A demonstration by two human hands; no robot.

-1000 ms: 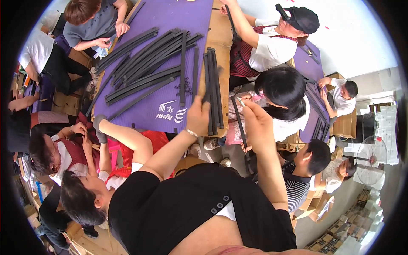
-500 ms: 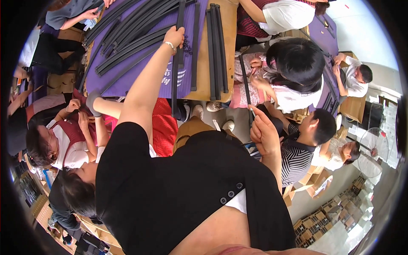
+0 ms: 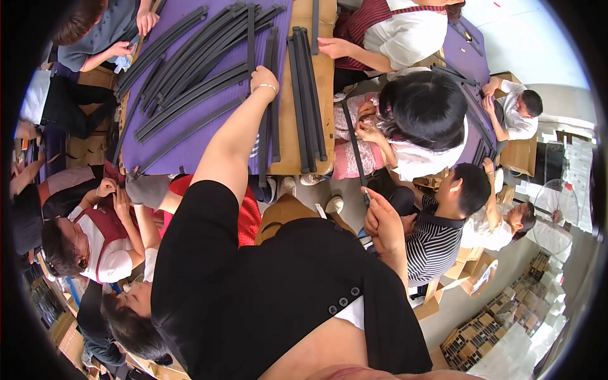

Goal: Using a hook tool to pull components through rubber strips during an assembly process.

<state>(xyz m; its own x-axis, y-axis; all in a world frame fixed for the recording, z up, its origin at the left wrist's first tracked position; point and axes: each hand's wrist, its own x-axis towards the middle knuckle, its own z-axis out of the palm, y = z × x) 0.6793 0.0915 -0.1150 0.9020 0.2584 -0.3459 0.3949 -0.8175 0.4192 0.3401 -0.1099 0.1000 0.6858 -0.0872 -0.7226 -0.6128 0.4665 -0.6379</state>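
Note:
My left hand [image 3: 264,80] reaches forward over the purple-covered table, its fingers closed around a long dark strip [image 3: 251,38]. That strip runs away from me above the hand and appears to continue below it toward the near table edge. To its left lies a heap of similar dark strips [image 3: 209,60], some slightly curved. My right hand [image 3: 385,223] is raised off the table to the right, fingers pinched on a slim dark tool [image 3: 366,197] with a narrow tip pointing up. Its exact kind cannot be made out.
Several dark strips [image 3: 304,101] lie side by side on brown cardboard [image 3: 326,126]. Beyond them a co-worker's hand [image 3: 335,47] touches another strip. A seated person [image 3: 424,120] is close on my right, with a person in a striped shirt [image 3: 440,234] nearer. Others sit at left.
The whole view has shifted, with the table lower in it. Both my hands keep their grips. A co-worker's hand has come in at a strip on the far right part of the table.

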